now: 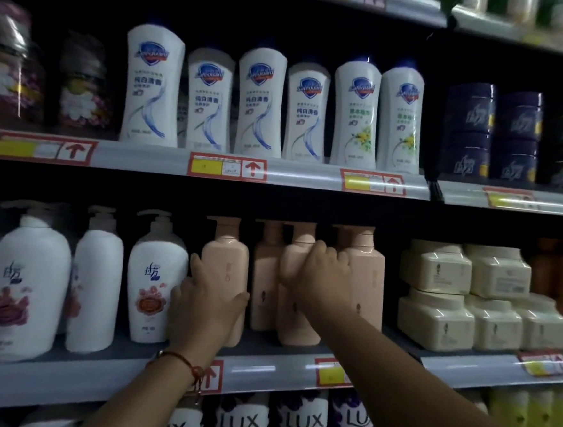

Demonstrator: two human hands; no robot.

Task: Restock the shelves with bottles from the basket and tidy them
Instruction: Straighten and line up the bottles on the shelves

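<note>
On the middle shelf [123, 357] four pink bottles are standing upright in a loose row, and both hands are working among them. The left hand [205, 303] is wrapping the lower part of the leftmost pink bottle [225, 262], fingers curled round its left side and thumb lying across its front, near the shelf's front edge. The right hand [324, 276] is gripping the third pink bottle [298, 258] at its shoulder, fingers curled over the top and reaching toward the fourth pink bottle [367, 272] just beside it. The second pink bottle [264, 278] is sitting between the two held ones, set a little further back. A red cord [188, 363] is circling the left wrist. To the left, white pump bottles [155, 281] are lining the same shelf; to the right, cream tubs [434, 290] are stacked two high. On the shelf above, white Safeguard bottles [152, 87] are standing in a row, with dark jars [469, 129] to their right. Below, dark LUX bottles [302, 421] are showing their labels. Red and yellow price tags [226, 166] are fixed along the shelf edges. The basket is not in view.
</note>
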